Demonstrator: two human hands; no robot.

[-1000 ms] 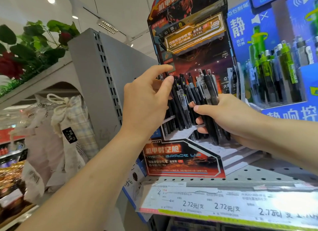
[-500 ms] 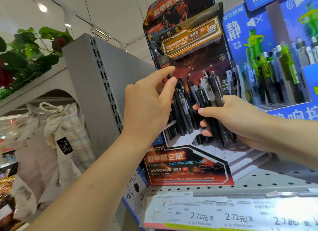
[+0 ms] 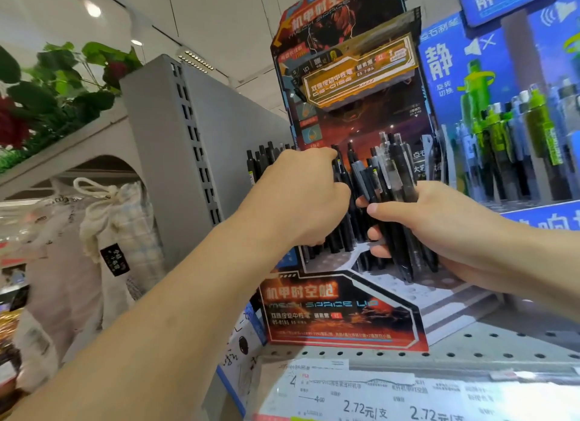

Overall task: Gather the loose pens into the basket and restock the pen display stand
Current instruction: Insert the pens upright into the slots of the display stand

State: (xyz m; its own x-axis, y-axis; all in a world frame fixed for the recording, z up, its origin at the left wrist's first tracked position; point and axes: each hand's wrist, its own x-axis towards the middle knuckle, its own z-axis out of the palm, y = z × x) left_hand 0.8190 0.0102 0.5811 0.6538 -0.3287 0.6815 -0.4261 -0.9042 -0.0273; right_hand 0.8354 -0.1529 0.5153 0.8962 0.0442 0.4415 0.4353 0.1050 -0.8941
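Note:
A dark red-and-black cardboard pen display stand (image 3: 342, 314) sits on a perforated grey shelf. My right hand (image 3: 445, 229) grips a bundle of black pens (image 3: 392, 182), upright, in front of the stand's stepped tray. My left hand (image 3: 301, 197) has its fingers curled around black pens (image 3: 340, 182) standing at the stand's left side. More black pen tops (image 3: 260, 160) show behind my left hand. No basket is in view.
A blue display (image 3: 514, 132) with green and grey pens stands right beside the stand. Price labels (image 3: 376, 402) line the shelf's front edge. A grey slotted shelf upright (image 3: 175, 144) is at left, with cloth drawstring bags (image 3: 116, 219) and fake plants (image 3: 53, 94) beyond.
My left hand has dropped from an open reach over the pen tops to a curled grip on the pens at the stand's left. The right hand still holds its bundle.

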